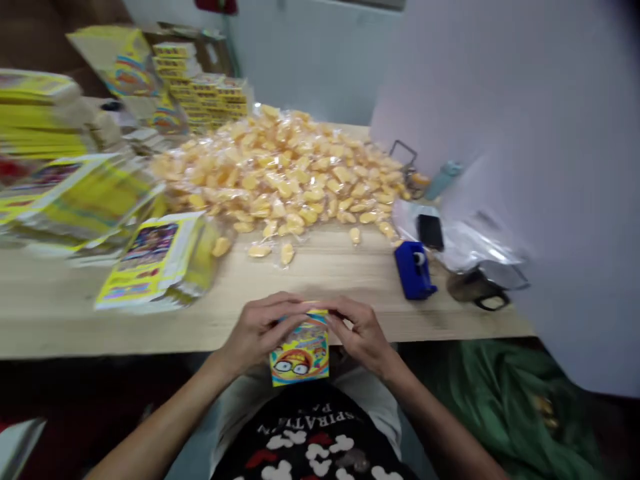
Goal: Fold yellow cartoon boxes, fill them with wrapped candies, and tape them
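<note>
A small yellow printed box [300, 353], with a cartoon face in glasses on its front, is held at the table's front edge above my lap. My left hand [267, 328] grips its upper left side, thumb on the front and fingers over the top. On the upper right corner, my right hand [357, 330] is closed the same way, fingertips meeting the left ones along the top edge. The box's back is hidden. Beyond the hands, a few wrapped yellow pieces [287, 254] lie apart from a large heap of the same wrapped pieces [300, 170].
Flattened yellow boxes [150, 257] lie in stacks at the left, with filled-out box stacks [215, 100] behind. At right stand a blue tape dispenser [414, 270], a black item [430, 232], a dark mug [477, 287] and a teal bottle [444, 179]. Green sheeting [505, 400] hangs below right.
</note>
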`<state>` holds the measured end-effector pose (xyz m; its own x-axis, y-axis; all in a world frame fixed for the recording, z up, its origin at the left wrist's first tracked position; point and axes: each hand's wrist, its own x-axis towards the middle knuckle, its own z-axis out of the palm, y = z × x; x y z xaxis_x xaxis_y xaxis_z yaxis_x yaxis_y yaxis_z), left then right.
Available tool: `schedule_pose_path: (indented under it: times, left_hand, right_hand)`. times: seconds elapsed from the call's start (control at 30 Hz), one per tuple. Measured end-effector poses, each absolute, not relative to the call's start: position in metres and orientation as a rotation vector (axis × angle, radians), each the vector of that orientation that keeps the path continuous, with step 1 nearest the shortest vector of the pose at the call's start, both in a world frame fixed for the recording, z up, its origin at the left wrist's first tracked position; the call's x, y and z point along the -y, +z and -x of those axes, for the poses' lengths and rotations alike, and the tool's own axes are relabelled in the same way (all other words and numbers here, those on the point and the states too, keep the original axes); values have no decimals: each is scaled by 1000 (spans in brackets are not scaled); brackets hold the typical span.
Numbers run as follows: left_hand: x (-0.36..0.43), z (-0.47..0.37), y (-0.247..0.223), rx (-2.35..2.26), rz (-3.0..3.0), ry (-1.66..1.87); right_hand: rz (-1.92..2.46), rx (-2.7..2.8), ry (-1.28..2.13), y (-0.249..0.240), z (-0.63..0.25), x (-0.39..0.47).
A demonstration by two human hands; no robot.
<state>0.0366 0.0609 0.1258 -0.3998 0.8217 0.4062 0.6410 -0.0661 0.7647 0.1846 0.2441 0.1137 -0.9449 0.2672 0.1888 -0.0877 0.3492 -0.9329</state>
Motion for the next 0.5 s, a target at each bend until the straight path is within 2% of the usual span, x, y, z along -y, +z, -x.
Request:
schedule_pose_path:
  times: [0.1,0.17,0.23,0.33,0.5]
  left_hand:
    - [-91,-19,147,-2203,-1847,1578]
    - [-110,-11,148,-2276,-1944,1617]
    - [-128,-8,139,-2276,-2037,1599]
    - [-146,-10,120,-2240,-2118,1529]
    - [-148,-18,114,-2286,-2117,1489]
  right_hand:
    - [586,2208,1392,129,-199,-306]
    - [995,2093,1202,128,-218,-356]
    - [1213,2013,1137,119,-235,-399]
    - [1349,1975,1221,99,-246,-431]
    - [1381,1883,1428,85,-246,-432]
